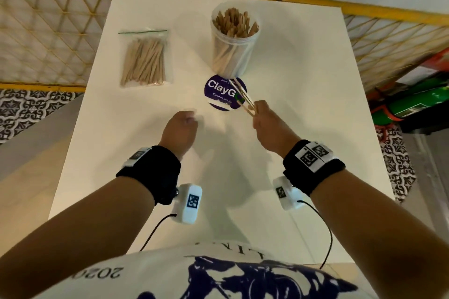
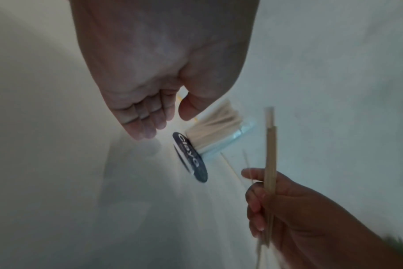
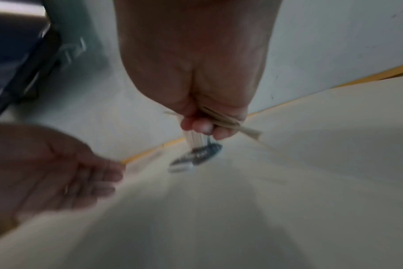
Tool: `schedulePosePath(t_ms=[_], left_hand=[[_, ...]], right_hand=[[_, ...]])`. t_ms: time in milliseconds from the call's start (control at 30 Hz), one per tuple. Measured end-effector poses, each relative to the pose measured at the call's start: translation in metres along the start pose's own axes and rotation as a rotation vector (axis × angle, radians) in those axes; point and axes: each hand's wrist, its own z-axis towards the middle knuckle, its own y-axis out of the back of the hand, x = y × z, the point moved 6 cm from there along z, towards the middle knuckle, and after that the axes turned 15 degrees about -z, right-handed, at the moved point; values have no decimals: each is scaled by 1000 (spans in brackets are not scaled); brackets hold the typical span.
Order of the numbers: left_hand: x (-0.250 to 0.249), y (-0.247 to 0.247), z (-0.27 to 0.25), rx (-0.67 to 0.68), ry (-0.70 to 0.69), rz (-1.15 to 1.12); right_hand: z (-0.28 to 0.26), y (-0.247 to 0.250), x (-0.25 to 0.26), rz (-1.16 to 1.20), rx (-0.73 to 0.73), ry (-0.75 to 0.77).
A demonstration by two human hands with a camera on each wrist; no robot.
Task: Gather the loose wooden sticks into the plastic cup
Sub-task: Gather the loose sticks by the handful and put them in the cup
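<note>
A clear plastic cup [image 1: 233, 41] stands at the far middle of the white table [image 1: 291, 104], filled with many wooden sticks. My right hand [image 1: 263, 116] grips a small bunch of wooden sticks [image 1: 243, 96] that point up and away toward the cup, just short of it. In the left wrist view the same bunch of sticks [image 2: 270, 154] stands upright in the right hand [image 2: 288, 209]. My left hand [image 1: 181, 126] hovers over the table to the left, fingers loosely curled and holding nothing. In the right wrist view the sticks [image 3: 223, 120] cross under the curled fingers.
A clear zip bag of wooden sticks [image 1: 145, 58] lies at the far left of the table. A round purple sticker [image 1: 224, 93] sits on the table in front of the cup. Yellow lattice railings stand beyond the table, and green and red items lie at the right.
</note>
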Motion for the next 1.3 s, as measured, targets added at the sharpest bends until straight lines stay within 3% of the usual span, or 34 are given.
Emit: schedulePosePath(t_ms=[100, 267, 467, 567, 733, 900, 967, 1067, 1133, 1233, 1300], left_hand=[[-8, -14, -3, 40, 244, -530], [-33, -40, -17, 103, 543, -936], [-68, -59, -24, 168, 553, -1082], [-74, -55, -24, 267, 447, -1022], [-80, -51, -27, 485, 211, -742], [-88, -49, -20, 479, 133, -669], [-89, -48, -17, 466, 120, -632], [-85, -46, -10, 427, 134, -603], [-82, -44, -7, 409, 168, -597], [-82, -43, -4, 433, 193, -600], [-83, -40, 1, 427, 201, -605]], right_hand=[[4, 49, 31, 425, -162, 32], [10, 103, 88, 938, -210, 180], [11, 89, 111, 1022, -126, 149], [14, 86, 108, 1108, -111, 92], [12, 83, 107, 919, -73, 87], [13, 73, 106, 855, 20, 153], [17, 81, 105, 862, -22, 183], [30, 116, 93, 907, -207, 222], [35, 143, 92, 729, -293, 279], [39, 152, 93, 194, -291, 340], [41, 145, 87, 137, -234, 359]])
